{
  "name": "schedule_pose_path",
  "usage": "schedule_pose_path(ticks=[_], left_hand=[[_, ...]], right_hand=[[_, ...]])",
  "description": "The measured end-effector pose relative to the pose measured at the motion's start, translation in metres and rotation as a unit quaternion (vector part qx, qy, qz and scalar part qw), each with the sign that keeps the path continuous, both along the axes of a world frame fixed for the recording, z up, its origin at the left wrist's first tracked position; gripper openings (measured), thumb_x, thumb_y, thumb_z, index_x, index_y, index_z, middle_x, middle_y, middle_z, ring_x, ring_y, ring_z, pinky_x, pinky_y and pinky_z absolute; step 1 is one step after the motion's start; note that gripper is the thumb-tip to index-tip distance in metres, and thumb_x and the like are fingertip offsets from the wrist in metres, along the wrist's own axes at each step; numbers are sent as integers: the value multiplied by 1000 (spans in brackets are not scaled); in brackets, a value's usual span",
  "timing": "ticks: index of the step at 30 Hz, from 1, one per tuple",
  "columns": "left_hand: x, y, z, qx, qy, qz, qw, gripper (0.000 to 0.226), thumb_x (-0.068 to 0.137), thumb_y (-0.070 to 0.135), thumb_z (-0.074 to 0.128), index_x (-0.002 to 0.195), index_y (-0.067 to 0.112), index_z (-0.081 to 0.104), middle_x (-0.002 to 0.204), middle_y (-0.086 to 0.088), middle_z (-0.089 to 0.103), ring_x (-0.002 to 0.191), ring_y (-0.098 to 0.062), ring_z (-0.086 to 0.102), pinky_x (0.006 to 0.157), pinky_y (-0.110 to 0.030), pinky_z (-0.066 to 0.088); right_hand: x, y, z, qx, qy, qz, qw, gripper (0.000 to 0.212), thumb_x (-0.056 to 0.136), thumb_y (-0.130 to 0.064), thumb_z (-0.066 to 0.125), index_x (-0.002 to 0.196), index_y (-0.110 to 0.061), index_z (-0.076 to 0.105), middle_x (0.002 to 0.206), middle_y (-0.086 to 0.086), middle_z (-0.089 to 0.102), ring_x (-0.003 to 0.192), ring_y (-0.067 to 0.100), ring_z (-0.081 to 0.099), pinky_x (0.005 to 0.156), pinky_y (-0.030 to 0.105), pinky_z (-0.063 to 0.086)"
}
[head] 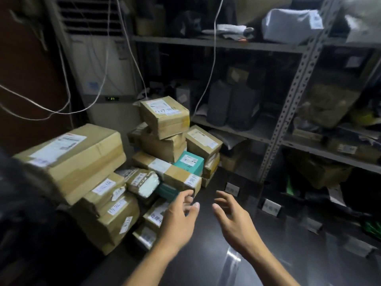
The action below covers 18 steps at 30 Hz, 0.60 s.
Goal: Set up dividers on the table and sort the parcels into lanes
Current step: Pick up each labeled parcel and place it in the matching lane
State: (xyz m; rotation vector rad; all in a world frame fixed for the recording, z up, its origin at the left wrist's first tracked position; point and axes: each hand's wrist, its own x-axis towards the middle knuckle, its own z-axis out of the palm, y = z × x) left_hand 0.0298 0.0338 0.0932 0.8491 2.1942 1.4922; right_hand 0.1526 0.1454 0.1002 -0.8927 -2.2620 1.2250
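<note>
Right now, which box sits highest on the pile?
The brown cardboard box with a white label and handwriting on top. It sits tilted at the peak of the parcel pile, above the teal box and every other brown one.

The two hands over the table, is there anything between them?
No. In the head view, only bare dark table shows between the left hand and the right hand; both are open, holding nothing.
</note>
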Motion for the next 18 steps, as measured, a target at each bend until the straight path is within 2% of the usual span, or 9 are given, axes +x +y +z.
schedule_pose_path(ticks=[3, 6, 9, 13, 14, 16, 18], left_hand=[[-15, -12, 9, 14, -6, 38, 999, 32, 95, 26, 60, 125, 34, 53, 114, 18, 58, 94, 15, 56, 70, 0, 42], [-27, -32, 23, 33, -12, 73, 997, 31, 96, 24, 59, 124, 35, 52, 118, 14, 57, 100, 9, 58, 74, -6, 46], [-40, -60, 43, 56, -3, 101, 993, 29, 96, 22, 58, 122, 34, 54, 119, 14, 58, 100, 9, 59, 71, -5, 47], [-84, -103, 85, 105, 60, 159, 980, 30, 95, 15, 59, 119, 32, 56, 114, 18, 59, 95, 19, 56, 76, -2, 44], [-101, -116, 96, 114, 88, 177, 974, 29, 94, 17, 60, 119, 31, 56, 112, 19, 59, 96, 18, 56, 76, -2, 44], [-141, -145, 117, 137, 142, 213, 957, 27, 94, 17, 60, 116, 31, 57, 109, 20, 60, 97, 15, 57, 77, -2, 43], [-189, -174, 131, 156, 174, 258, 937, 27, 94, 11, 59, 115, 27, 58, 109, 13, 62, 96, 10, 59, 79, -2, 41]], right_hand=[[-18, 4, 8, -4, 14, 28, 999, 40, 98, -38, 56, 137, -32, 50, 109, -25, 62, 100, -24, 52, 74, -4, 41], [-43, 6, 19, -2, 34, 57, 998, 39, 97, -39, 55, 136, -33, 50, 118, -19, 64, 101, -21, 54, 71, -1, 44], [-74, -10, 28, -12, 51, 93, 994, 39, 97, -41, 56, 135, -37, 49, 117, -18, 63, 103, -15, 57, 72, 4, 48], [-125, -47, 42, -31, 70, 145, 986, 38, 95, -47, 55, 131, -44, 48, 110, -28, 61, 103, -16, 58, 83, 12, 50], [-140, -56, 46, -38, 73, 158, 984, 40, 94, -49, 54, 133, -42, 48, 112, -26, 62, 103, -13, 60, 85, 14, 51], [-173, -75, 53, -73, 76, 182, 978, 45, 94, -52, 53, 136, -39, 48, 118, -19, 65, 106, -2, 64, 91, 29, 55], [-205, -96, 59, -122, 78, 192, 971, 49, 90, -56, 56, 135, -40, 48, 124, -16, 64, 109, 2, 64, 93, 36, 56]])
